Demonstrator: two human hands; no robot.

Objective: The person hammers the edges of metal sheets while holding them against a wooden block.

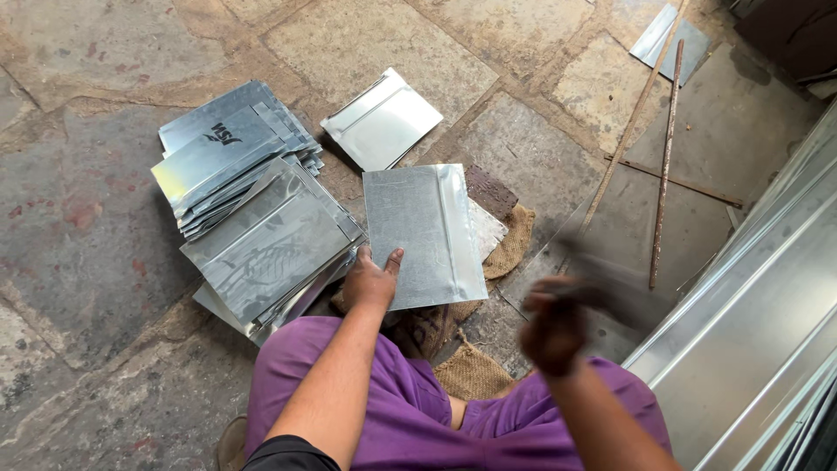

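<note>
A flat grey metal sheet (pixel 425 231) with a folded strip along its right side lies on the stone floor in front of my knees. My left hand (pixel 370 281) grips its near left corner, thumb on top. My right hand (pixel 554 330) is blurred by motion to the right of the sheet and is closed around a dark tool (pixel 610 292) whose shape I cannot make out. A rusty brown block (pixel 490 190) peeks out under the sheet's far right corner, on burlap sacking (pixel 513 244).
A fanned stack of several shiny metal sheets (pixel 253 209) lies to the left, and a single folded sheet (pixel 382 120) sits beyond. Two rusty rods (pixel 665 166) lie at the right. Long metal panels (pixel 758 323) fill the right edge. Another sheet (pixel 670 39) lies top right.
</note>
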